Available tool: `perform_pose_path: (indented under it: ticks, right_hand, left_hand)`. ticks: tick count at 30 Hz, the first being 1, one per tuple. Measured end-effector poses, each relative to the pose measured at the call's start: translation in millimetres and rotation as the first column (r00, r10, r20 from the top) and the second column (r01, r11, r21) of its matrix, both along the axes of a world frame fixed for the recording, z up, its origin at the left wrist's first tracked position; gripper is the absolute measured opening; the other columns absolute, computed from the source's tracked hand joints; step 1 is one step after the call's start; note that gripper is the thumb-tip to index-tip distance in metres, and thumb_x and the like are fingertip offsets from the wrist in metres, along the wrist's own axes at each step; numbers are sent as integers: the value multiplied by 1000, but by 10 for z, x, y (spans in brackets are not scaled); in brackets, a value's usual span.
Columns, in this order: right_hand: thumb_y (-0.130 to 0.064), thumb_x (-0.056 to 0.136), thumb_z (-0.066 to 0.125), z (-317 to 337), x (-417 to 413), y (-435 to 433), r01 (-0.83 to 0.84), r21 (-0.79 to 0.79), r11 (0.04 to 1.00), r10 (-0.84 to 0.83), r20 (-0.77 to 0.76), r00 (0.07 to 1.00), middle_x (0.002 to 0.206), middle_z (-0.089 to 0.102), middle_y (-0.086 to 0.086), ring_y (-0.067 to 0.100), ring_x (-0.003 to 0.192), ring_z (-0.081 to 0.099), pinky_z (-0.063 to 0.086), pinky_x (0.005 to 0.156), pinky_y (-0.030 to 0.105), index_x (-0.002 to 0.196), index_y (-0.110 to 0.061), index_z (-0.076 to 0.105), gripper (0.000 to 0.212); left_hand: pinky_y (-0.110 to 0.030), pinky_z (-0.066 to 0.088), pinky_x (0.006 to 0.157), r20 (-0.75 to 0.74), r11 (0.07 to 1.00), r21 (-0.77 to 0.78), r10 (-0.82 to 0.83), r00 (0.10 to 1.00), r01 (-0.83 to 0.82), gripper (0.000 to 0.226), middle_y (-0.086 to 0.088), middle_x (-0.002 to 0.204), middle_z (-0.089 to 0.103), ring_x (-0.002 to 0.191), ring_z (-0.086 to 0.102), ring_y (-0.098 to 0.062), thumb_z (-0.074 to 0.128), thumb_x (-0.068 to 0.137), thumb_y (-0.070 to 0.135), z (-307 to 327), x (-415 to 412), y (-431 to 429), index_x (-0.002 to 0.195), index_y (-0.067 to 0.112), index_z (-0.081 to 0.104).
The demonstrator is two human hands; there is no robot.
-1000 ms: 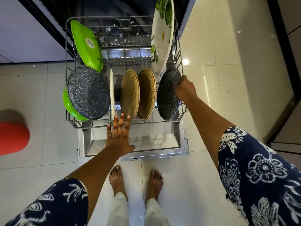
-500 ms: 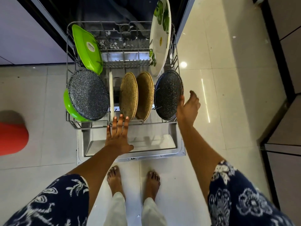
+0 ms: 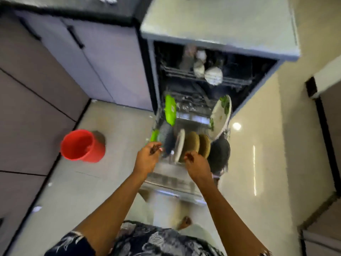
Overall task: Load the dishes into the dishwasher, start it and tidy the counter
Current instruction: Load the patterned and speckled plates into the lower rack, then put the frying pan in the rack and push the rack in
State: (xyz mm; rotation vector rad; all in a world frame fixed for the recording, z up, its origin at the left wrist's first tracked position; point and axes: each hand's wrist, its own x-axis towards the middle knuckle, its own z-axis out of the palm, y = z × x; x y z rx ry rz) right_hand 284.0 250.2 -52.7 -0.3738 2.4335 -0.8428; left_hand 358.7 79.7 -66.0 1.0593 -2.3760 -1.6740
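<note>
We look down on a pale tiled floor (image 3: 258, 163), with grey cabinets (image 3: 55, 89) along the left and the dark edge of the desk (image 3: 73, 6) above them at the far left. The dishwasher (image 3: 221, 34) stands at the far centre, and its door (image 3: 166, 183) lies open and flat towards us. The lower rack (image 3: 191, 117) sits out over the door, while the upper rack (image 3: 230, 82) sits back inside the dark tub. A red bucket (image 3: 81, 146) stands on the floor to the left of the door, well apart from it.

In the lower rack a large white plate with green leaves (image 3: 220, 119) leans on edge at the far right, and a bright green dish (image 3: 170, 112) stands at the far left. Nearer to us we see a row on edge: a dark speckled plate (image 3: 167, 139) at the left, a thin white plate (image 3: 180, 143), two tan plates (image 3: 192, 143) side by side, and another dark plate (image 3: 220, 154) at the right.

Both hands reach to the near edge of this rack. The left hand (image 3: 147, 159) is in front of the left dark plate and the right hand (image 3: 198, 168) is in front of the tan plates. Their fingers look curled, but the blur means we cannot tell whether they grip the rack or hold nothing.

A few pale cups (image 3: 213, 75) sit in the upper rack.
</note>
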Motion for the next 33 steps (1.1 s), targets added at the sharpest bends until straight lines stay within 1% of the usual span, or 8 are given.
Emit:
perform_pose_path:
  ticks: [3, 7, 9, 13, 15, 22, 27, 33]
  right_hand:
    - [-25, 94, 51, 366, -39, -617, -163, -13, 986, 163, -21, 986, 109, 67, 11, 31, 103, 60, 46, 85, 36, 111, -12, 61, 24]
    - [-24, 91, 56, 657, -345, -2105, -271, -100, 957, 261, -98, 960, 104, 69, 10, 29, 98, 63, 48, 83, 36, 103, -11, 65, 20]
    - [-21, 90, 58, 779, -487, -2943, -294, -155, 943, 279, -108, 954, 104, 70, 11, 26, 98, 64, 48, 85, 34, 104, -9, 66, 20]
    - [-18, 89, 60, 1026, -634, -4566, -325, -231, 917, 308, -106, 945, 101, 70, 13, 27, 97, 65, 49, 84, 37, 101, -7, 66, 18]
    - [-16, 88, 61, 1197, -702, -5350, -363, -263, 894, 344, -116, 932, 99, 71, 12, 26, 95, 65, 49, 83, 35, 99, -7, 67, 16]
    - [-25, 92, 55, 1592, -970, -7336, -534, -244, 809, 483, -241, 842, 104, 68, 3, 18, 86, 63, 42, 62, 20, 105, -14, 63, 18]
    - [-23, 91, 56, 1687, -1176, -8692, -673, -215, 707, 602, -317, 733, 103, 68, 7, 20, 96, 62, 38, 69, 23, 105, -12, 64, 19]
    - [-23, 88, 55, 1641, -1305, -10357, -817, -82, 571, 754, -340, 562, 126, 55, 12, 29, 120, 47, 36, 98, 33, 121, -9, 56, 35]
  left_hand:
    - [-15, 46, 75, -55, 997, -4, 76, 996, -77, 14, -1, 88, 69, 71, 59, 13, 62, 87, 7, 437, 71, -668, 98, 13, 68]
    - [-30, 49, 85, -161, 959, -3, 278, 947, -282, 18, 7, 88, 70, 85, 64, -8, 60, 73, 40, 866, 51, -1970, 88, 32, 65]
    - [-29, 50, 84, -182, 938, -10, 338, 923, -346, 23, 5, 90, 70, 86, 64, -10, 58, 73, 38, 1069, 79, -2614, 92, 28, 66]
    - [-10, 42, 64, -182, 917, -159, 337, 924, -366, 9, 17, 75, 66, 65, 56, 8, 64, 84, 20, 1429, 220, -4044, 90, 27, 65]
    - [-10, 42, 66, -196, 888, -227, 360, 912, -400, 15, 20, 78, 65, 70, 58, 12, 62, 89, 12, 1614, 248, -4845, 93, 27, 64]
    - [-23, 42, 80, -297, 717, -350, 525, 797, -603, 19, 2, 100, 67, 94, 60, -10, 63, 88, 14, 1797, 145, -6917, 107, 17, 67]
    - [-37, 44, 97, -178, 580, -476, 673, 718, -661, 28, -8, 120, 61, 109, 57, -28, 65, 84, 20, 1579, 274, -8158, 113, 19, 65]
    - [-38, 30, 106, -3, 505, -524, 805, 594, -686, 48, -14, 135, 49, 126, 41, -35, 63, 86, 22, 1326, 358, -9361, 132, 15, 53]
